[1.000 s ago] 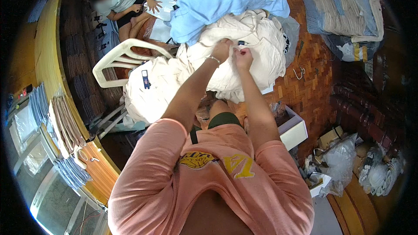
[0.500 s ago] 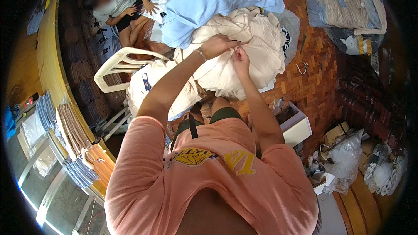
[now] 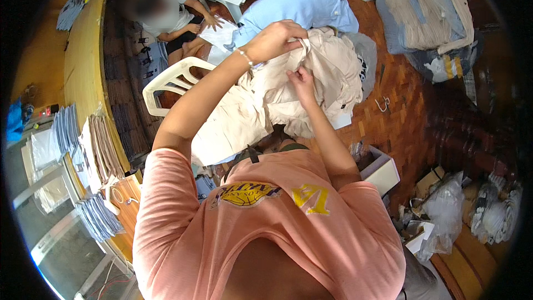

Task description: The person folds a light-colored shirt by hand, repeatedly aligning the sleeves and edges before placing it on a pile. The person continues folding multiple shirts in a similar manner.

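A heap of cream cloth garments (image 3: 333,69) lies before me, spreading toward my lap. My left hand (image 3: 275,41), with a bracelet at the wrist, is closed on a lifted edge of a cream garment and holds it up above the heap. Just below and to the right, my right hand (image 3: 301,86) has its fingers curled at the same garment's fold; its fingertips are partly lost against the cloth. Behind the heap lies a pile of light blue garments (image 3: 300,8).
A cream plastic chair (image 3: 158,91) stands at my left. Beyond it a person (image 3: 189,28) sits with a hand on white sheets. Folded clothes are stacked along a wooden table (image 3: 83,72). Bundled garments (image 3: 422,11) lie far right; a white box (image 3: 383,172) and plastic bags (image 3: 444,205) are nearer.
My left hand has risen with the garment's edge, drawing it away from my right hand, which has come slightly nearer me. The whole view has shifted a little.
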Available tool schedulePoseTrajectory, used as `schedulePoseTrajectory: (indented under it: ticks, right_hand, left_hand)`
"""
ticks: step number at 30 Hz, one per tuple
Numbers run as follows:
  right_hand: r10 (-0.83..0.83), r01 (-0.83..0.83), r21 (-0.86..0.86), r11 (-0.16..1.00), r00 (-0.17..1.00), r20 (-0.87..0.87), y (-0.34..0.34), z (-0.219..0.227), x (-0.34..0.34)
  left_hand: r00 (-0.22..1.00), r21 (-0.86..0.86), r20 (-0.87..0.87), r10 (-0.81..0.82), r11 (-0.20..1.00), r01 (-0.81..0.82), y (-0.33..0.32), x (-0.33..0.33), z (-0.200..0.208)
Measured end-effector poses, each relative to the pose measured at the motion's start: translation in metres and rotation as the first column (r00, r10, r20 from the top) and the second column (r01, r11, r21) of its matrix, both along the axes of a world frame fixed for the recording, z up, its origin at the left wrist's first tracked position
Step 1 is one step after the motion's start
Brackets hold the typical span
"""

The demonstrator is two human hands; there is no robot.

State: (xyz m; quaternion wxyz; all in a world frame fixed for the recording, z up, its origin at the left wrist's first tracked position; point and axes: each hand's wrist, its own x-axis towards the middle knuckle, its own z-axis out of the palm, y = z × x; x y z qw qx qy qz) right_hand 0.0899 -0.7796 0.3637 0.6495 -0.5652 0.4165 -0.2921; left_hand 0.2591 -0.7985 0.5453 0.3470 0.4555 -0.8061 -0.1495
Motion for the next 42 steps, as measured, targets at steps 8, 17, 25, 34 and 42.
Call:
schedulePoseTrajectory:
  ticks: [8, 17, 25, 34, 42]
  right_hand:
    - [0.154, -0.115, -0.327, 0.938, 0.984, 0.094, -0.061, 0.279, -0.076]
    - [0.156, -0.213, -0.701, 0.681, 0.977, -0.145, -0.079, 0.358, -0.073]
    - [0.256, -0.437, -0.328, 0.838, 0.844, -0.471, -0.084, 0.071, -0.102]
    - [0.17, -0.45, -0.588, 0.672, 0.866, -0.47, -0.03, 0.028, -0.054]
    - [0.217, -0.381, -0.511, 0.77, 0.91, -0.352, -0.013, 0.009, -0.02]
  left_hand:
    - [0.687, 0.073, -0.708, 0.162, 0.985, -0.157, 0.056, 0.017, 0.083]
    - [0.756, 0.075, -0.586, 0.291, 0.949, -0.308, 0.067, -0.003, 0.153]
    - [0.844, 0.498, -0.119, 0.523, 0.767, -0.405, 0.077, -0.026, -0.09]
    - [0.796, 0.536, -0.042, 0.603, 0.687, -0.491, 0.1, -0.03, -0.121]
    - [0.783, 0.505, -0.077, 0.617, 0.701, -0.503, 0.107, -0.029, -0.116]
